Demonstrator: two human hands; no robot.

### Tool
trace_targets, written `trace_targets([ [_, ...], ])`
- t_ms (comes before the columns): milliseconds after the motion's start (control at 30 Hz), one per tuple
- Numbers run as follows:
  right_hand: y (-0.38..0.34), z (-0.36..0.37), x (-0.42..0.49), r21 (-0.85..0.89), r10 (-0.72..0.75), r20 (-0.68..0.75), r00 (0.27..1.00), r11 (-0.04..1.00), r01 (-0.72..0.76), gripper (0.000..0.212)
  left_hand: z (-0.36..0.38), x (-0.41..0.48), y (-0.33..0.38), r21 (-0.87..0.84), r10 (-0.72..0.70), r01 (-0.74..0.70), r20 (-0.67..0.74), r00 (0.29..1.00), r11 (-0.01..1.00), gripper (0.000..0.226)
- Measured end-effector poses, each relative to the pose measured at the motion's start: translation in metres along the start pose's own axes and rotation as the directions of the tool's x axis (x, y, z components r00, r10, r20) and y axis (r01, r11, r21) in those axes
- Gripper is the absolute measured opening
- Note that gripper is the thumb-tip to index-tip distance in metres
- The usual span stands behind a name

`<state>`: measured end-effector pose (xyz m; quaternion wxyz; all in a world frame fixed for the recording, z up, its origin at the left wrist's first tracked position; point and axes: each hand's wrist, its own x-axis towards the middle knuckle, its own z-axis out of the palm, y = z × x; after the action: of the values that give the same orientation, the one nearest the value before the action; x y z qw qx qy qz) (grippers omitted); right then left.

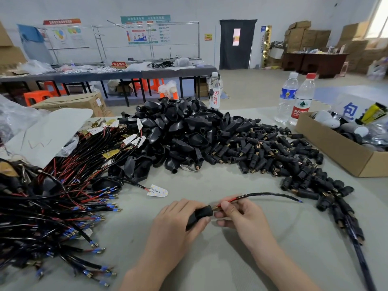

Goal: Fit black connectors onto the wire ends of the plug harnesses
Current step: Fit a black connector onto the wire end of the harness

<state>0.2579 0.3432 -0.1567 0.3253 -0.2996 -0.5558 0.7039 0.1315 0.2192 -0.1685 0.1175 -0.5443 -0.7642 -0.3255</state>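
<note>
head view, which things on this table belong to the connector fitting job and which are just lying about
Job: left hand, the black connector it grips, right hand, the wire it pinches, connector pile, harness bundle.
Lying about: water bottles, cardboard box.

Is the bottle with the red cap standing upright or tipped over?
Upright. The red-capped bottle stands on its base on the table, cap on top, beside the blue-labelled bottle.

Hands busy over the counter (210, 263).
My left hand (174, 225) grips a black connector (200, 215); my right hand (244, 217) pinches the harness's red wire (229, 201) at its mouth. Loose connectors (262, 152) lie heaped beyond.
</note>
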Motion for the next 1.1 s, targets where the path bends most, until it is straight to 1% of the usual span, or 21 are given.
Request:
trace_targets([
  [133,-0.002,-0.010,0.005,0.108,-0.011,-0.099,0.995,0.994,0.022,0.008,-0.001,-0.003,-0.006,-0.087,-0.125,0.124,-0.005,0.992,0.988,0.029],
  [200,-0.002,-0.014,0.007,0.147,0.002,-0.119,0.993,0.989,0.015,0.008,0.001,-0.003,-0.006,-0.116,-0.152,0.149,-0.016,0.988,0.982,0.028],
  [300,-0.001,-0.016,0.010,0.201,-0.004,-0.104,0.995,0.979,0.025,0.009,0.001,-0.001,-0.005,-0.115,-0.121,0.114,-0.055,0.991,0.987,0.030],
  [433,-0.002,-0.017,0.010,0.219,-0.041,-0.078,0.996,0.974,0.058,0.011,-0.001,-0.001,-0.003,-0.094,-0.081,0.071,-0.112,0.990,0.993,0.025],
  [600,-0.002,-0.018,0.008,0.231,-0.044,-0.074,0.996,0.971,0.060,0.013,-0.003,-0.001,-0.002,-0.103,-0.066,0.053,-0.123,0.990,0.993,0.019],
  [700,-0.001,-0.020,0.007,0.227,-0.054,-0.060,0.997,0.972,0.066,0.016,-0.002,-0.002,-0.003,-0.123,-0.074,0.059,-0.120,0.990,0.991,0.021],
  [767,-0.002,-0.020,0.006,0.225,-0.061,-0.057,0.997,0.972,0.072,0.024,-0.002,-0.004,-0.004,-0.199,-0.113,0.095,-0.083,0.990,0.975,0.026],
  [867,-0.006,-0.019,0.001,0.225,-0.052,-0.034,0.998,0.973,0.059,0.029,-0.003,-0.009,-0.003,-0.368,-0.196,0.181,-0.004,0.981,0.912,0.032],
  [967,-0.009,-0.018,-0.003,0.269,-0.023,0.015,1.000,0.963,0.018,0.033,-0.012,-0.015,0.004,-0.528,-0.314,0.287,0.041,0.949,0.799,0.028],
  [1000,-0.010,-0.015,-0.006,0.277,-0.012,0.030,0.999,0.961,0.003,0.032,-0.017,-0.019,0.005,-0.567,-0.334,0.296,0.040,0.942,0.768,0.025],
  [1033,-0.011,-0.011,-0.008,0.277,-0.003,0.045,0.999,0.961,-0.010,0.031,-0.023,-0.023,0.004,-0.585,-0.340,0.290,0.026,0.940,0.757,0.023],
  [1100,-0.013,0.005,-0.015,0.264,0.010,0.086,0.996,0.964,-0.033,0.031,-0.042,-0.033,-0.005,-0.572,-0.337,0.276,-0.001,0.942,0.773,0.018],
])
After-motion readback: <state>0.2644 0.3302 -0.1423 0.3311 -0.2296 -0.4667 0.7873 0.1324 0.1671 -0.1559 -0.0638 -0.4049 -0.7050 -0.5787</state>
